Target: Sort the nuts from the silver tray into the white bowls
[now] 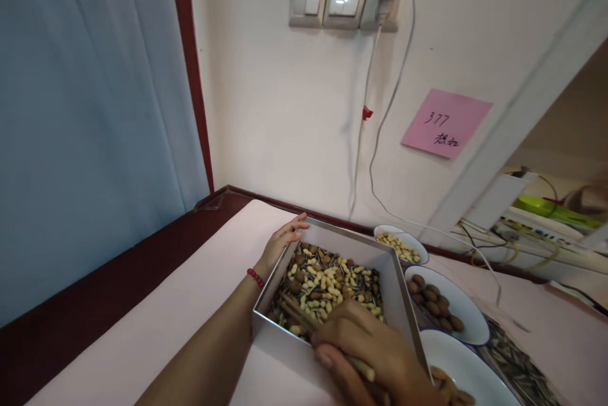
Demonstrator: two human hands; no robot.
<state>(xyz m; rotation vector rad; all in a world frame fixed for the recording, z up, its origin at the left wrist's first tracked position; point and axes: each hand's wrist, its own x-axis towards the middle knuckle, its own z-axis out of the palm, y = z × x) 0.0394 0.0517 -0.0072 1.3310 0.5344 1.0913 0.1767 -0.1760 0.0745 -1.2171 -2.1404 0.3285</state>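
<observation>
A silver-grey open box [403, 292] holds mixed peanuts in the shell [327, 282], striped sunflower seeds and round brown nuts. My left hand [281, 240], with a red bead bracelet on its wrist, steadies the box by its far left corner, the fingers lying over the rim. In my right hand [356, 336] is a pair of wooden chopsticks [297, 312], held above the near part of the box. Their tips point left, down among the nuts; whether they pinch anything is too unclear to tell.
Right of the box stand a bowl of peanuts [400, 246], a plate of brown oval nuts [475, 323] and another plate [456, 346] with light-brown nuts. Sunflower seeds [515, 358] lie beyond. A white cable [380, 140] hangs down the wall behind.
</observation>
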